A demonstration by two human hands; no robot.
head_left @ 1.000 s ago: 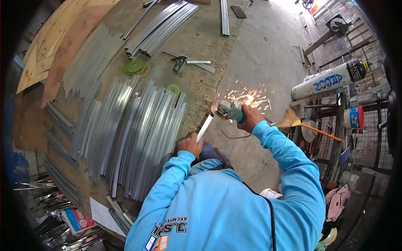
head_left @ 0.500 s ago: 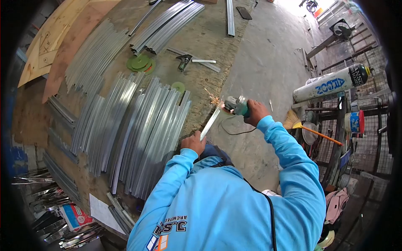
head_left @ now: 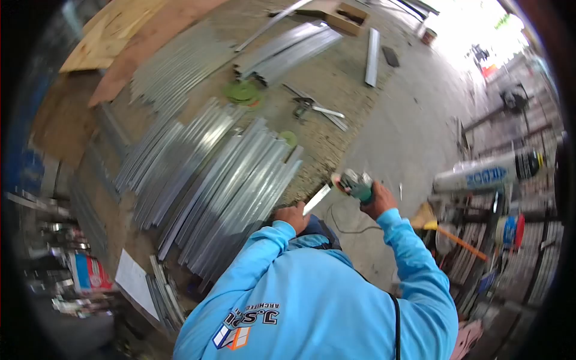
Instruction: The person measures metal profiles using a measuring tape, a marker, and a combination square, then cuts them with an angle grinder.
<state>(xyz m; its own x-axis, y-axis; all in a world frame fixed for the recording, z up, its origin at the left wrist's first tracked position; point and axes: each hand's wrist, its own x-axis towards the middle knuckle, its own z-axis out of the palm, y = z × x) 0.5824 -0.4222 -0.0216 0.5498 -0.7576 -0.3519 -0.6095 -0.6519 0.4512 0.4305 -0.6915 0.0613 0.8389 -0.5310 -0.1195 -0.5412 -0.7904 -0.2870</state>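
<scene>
My left hand (head_left: 291, 216) is closed around the near end of a short metal channel (head_left: 317, 198) at the table's edge. My right hand (head_left: 378, 201) grips a green angle grinder (head_left: 358, 187) by its body. The grinder's disc is at the far end of the channel; whether it touches cannot be made out. Left of my left hand lies a wide row of long metal channels (head_left: 231, 186) on the wooden table (head_left: 336, 129). Beyond them are green cutting discs (head_left: 243, 93) and a combination square (head_left: 305, 105) resting by thin metal strips.
A black cord (head_left: 351, 231) hangs below the grinder. On the right are a white gas cylinder (head_left: 489, 173), a broom (head_left: 459, 241) and a metal rack. More channels (head_left: 294, 53), a dark phone-like slab (head_left: 390, 57) and a cardboard box (head_left: 347, 19) lie at the table's far end.
The view has swung, so the scene sits further right and lower. Sparks sprayed from the disc before; none show now. Both hands keep their holds.
</scene>
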